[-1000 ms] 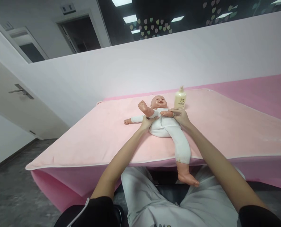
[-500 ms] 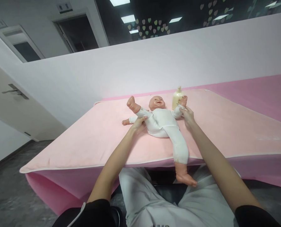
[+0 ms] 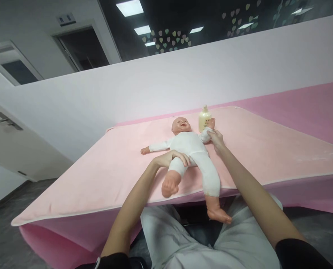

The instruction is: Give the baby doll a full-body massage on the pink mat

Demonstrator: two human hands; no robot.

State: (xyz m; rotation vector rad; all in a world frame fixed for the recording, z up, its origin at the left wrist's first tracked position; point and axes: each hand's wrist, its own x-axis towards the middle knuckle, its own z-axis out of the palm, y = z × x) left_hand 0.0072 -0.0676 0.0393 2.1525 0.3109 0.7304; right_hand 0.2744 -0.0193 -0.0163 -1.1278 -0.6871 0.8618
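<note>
A baby doll (image 3: 188, 142) in a white cloth body lies on its back, its head toward the wall. My left hand (image 3: 170, 158) curls over the thigh of the doll's leg on the left, fingers wrapped across the top. That leg's bare foot (image 3: 170, 184) points toward me above the cover. With fingers and thumb, my right hand (image 3: 217, 140) grips the sleeve near the wrist of the doll's raised arm (image 3: 206, 135). The doll's other arm (image 3: 159, 145) stretches out flat to the left. Its other foot (image 3: 217, 211) hangs over the table's front edge.
A pale yellow pump bottle (image 3: 203, 118) stands behind the doll's raised hand. The table has a light pink cover (image 3: 99, 175) with a white-edged border. A white wall (image 3: 155, 89) rises behind, below a dark window. To the left is a door with a handle (image 3: 4, 121).
The doll's leg on the left has come down from beside its head toward me, with my left hand moving along it. My right hand still holds the arm. The view has shifted slightly.
</note>
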